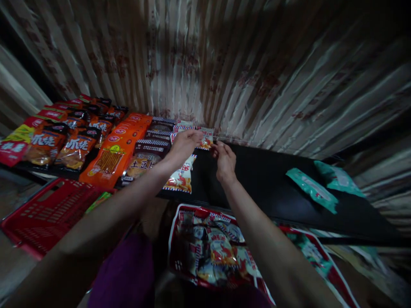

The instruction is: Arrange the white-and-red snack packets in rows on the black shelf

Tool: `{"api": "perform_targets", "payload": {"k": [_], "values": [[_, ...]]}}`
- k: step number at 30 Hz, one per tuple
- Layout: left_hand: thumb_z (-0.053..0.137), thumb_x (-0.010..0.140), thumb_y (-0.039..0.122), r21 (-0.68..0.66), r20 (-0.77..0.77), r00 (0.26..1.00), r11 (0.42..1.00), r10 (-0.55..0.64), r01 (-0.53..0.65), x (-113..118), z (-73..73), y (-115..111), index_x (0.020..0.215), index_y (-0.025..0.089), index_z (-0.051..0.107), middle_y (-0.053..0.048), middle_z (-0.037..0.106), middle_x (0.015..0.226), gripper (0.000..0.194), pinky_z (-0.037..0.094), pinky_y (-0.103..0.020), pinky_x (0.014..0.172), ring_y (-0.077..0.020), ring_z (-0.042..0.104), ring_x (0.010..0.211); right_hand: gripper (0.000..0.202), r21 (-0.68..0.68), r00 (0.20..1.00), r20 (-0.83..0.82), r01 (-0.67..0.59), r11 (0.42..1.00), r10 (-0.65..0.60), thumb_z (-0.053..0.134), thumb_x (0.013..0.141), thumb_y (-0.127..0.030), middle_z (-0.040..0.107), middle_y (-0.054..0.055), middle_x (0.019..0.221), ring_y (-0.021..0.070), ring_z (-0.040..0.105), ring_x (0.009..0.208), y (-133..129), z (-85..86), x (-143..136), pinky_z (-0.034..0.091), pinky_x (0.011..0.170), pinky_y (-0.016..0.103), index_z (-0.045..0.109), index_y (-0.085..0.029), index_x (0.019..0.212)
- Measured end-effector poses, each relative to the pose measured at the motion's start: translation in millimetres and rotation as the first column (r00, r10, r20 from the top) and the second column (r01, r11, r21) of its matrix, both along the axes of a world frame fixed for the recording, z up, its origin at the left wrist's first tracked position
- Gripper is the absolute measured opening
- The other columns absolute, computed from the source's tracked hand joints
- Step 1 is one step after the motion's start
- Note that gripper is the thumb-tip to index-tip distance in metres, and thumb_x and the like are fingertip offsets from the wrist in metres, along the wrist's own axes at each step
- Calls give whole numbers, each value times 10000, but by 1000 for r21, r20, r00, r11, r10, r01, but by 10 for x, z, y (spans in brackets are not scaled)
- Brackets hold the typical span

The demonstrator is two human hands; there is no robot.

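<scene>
At the back edge of the black shelf, a small white snack bag (207, 139) with a red and blue striped border sits between my hands. My left hand (186, 143) reaches over its left side, fingers together against it; the thumb side is partly hidden. With fingertips pinched, my right hand (224, 160) is at the bag's lower right edge. More bags of the same kind, such as a front white bag (180, 179), lie under and beside my left wrist. My left forearm partly covers a dark potato chip bag (144, 156).
Orange snack packs (111, 160) and black-and-orange bags (77, 147) line the left of the shelf (253, 184). Green packets (313, 190) lie at the right. Below stand a red basket (48, 214), a basket of white snack bags (171, 233) and another basket (340, 278). A pleated curtain (199, 64) hangs behind.
</scene>
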State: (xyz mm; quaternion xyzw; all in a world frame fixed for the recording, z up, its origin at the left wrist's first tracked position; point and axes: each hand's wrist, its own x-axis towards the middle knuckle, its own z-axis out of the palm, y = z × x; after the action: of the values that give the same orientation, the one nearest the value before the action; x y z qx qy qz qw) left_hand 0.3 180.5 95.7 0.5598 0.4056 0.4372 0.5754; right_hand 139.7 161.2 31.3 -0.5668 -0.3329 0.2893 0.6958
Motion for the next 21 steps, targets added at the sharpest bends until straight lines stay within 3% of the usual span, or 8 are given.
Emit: {"api": "perform_targets", "payload": {"k": [3,6,8,10,13,14,17,21], "values": [[449,882,240,-18,18,985,985,-172,172,-83,-128,-770,925,155,637,-70,669,989,212,469,-340,879,-167,612,953,321,69,1000,11,-13,998,12,547,775,-419,696,40,861,154,631,770,-622,10,-93,481,784,342,625,-179,974],[480,855,283,-75,-78,947,949,-313,308,-195,-621,-1394,920,177,652,-63,685,967,212,484,-308,840,-175,625,903,328,57,1000,7,-8,998,8,530,798,-438,692,40,851,160,632,767,-1325,-116,-199,481,779,354,625,-192,994],[473,847,278,-131,-258,892,928,-371,348,-237,-1094,-1704,903,199,667,-54,696,933,217,477,-313,845,-189,629,894,337,-44,1000,-20,13,999,-14,520,802,-449,690,38,813,167,629,758,-1765,-360,-266,480,780,360,627,-198,1000],[474,818,192,-178,-487,827,959,-280,220,-240,-1567,-1955,913,220,670,-54,689,1005,220,440,-321,908,-200,616,968,330,-229,999,-41,-9,973,-1,548,772,-445,690,33,794,183,625,747,-2134,-726,-325,481,784,372,636,-214,991],[503,756,109,-369,-622,702,921,-346,127,-197,-2066,-2274,894,227,668,-53,681,1046,246,418,-305,930,-201,595,1037,270,-533,998,43,-13,846,42,612,694,-376,694,36,838,225,627,826,-2513,-1329,-401,462,840,405,658,-237,921],[501,751,110,-409,-619,691,904,-373,122,-184,-2153,-2370,840,211,671,-64,697,980,217,447,-310,884,-208,618,980,248,-613,993,94,4,790,68,613,680,-340,695,37,853,236,624,863,-2594,-1500,-425,448,867,413,662,-243,903],[506,741,117,-441,-601,690,887,-403,135,-203,-2229,-2628,765,211,661,-56,703,909,183,471,-310,823,-204,637,901,236,-698,959,234,50,714,161,584,684,-272,690,71,965,258,599,998,-2730,-1854,-491,407,928,401,665,-222,900],[505,712,87,-442,-599,700,889,-390,118,-369,-2215,-2842,691,228,640,-45,692,885,196,461,-329,837,-213,633,913,130,-760,926,277,47,648,258,582,652,-194,697,101,850,289,627,909,-2764,-2035,-549,436,842,402,665,-209,751]]}}
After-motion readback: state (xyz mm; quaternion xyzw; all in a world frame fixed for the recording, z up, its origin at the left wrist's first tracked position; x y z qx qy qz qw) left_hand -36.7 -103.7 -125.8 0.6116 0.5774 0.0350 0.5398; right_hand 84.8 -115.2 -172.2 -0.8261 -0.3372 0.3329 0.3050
